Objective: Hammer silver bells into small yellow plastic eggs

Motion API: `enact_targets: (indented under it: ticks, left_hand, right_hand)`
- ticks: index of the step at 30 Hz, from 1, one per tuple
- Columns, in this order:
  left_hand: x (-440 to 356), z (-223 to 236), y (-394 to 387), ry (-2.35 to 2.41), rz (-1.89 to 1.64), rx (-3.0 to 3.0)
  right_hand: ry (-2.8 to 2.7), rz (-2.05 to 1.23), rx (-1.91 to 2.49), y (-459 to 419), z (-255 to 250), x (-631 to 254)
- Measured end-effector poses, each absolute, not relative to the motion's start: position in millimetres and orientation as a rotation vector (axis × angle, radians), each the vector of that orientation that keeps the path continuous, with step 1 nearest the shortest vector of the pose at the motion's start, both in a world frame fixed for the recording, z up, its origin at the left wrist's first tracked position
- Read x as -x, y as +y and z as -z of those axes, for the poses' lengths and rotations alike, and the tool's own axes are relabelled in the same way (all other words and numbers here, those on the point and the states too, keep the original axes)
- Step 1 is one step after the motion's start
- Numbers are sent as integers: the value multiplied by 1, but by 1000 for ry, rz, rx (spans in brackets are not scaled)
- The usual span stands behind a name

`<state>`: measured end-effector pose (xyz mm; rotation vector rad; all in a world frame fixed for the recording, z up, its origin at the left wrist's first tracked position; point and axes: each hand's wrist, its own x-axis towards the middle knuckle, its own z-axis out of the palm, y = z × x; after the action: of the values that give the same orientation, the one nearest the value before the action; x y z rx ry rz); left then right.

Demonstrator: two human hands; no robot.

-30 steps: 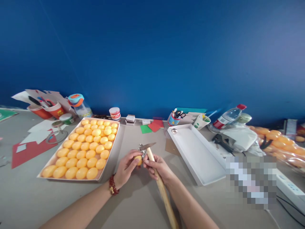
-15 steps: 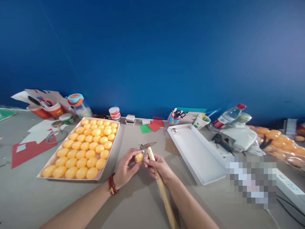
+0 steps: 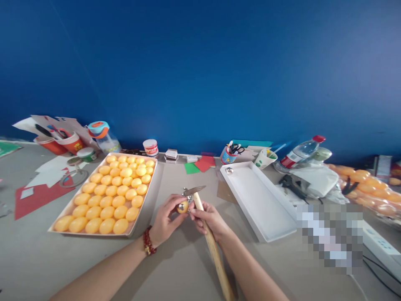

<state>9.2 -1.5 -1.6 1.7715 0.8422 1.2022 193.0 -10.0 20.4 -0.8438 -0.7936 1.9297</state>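
Observation:
My left hand (image 3: pixel 166 219) is closed round a small orange ball (image 3: pixel 182 207) held just above the table. My right hand (image 3: pixel 209 217) grips the wooden handle of a hammer (image 3: pixel 213 246) close under its metal head (image 3: pixel 193 191). A small silvery piece sits between the ball and the hammer head, pinched at my right fingertips; I cannot make out what it is. Both hands meet at the middle of the table, right of a tray (image 3: pixel 147 198) filled with several rows of orange balls.
An empty white tray (image 3: pixel 260 200) lies to the right with a small silver thing in its far corner. Cups of pens, a jar, coloured paper, scissors and a water bottle (image 3: pixel 300 152) line the back edge. A bag of orange balls (image 3: pixel 369 186) sits far right, a power strip (image 3: pixel 380 251) nearer.
The orange ball has turned a little in my left fingers and shows more. The view has shifted slightly. The hammer stays in place.

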Motion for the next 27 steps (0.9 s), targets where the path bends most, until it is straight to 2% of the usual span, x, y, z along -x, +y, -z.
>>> enact_targets:
  ticks: [12, 27]
  left_hand:
    - [-10, 4, -4, 816, -1191, -1714]
    - [-12, 2, -7, 831, -1167, -1371]
  right_hand:
    - [-812, -1895, 889, -10, -20, -191]
    - [-783, -1910, 863, -8, -19, -194]
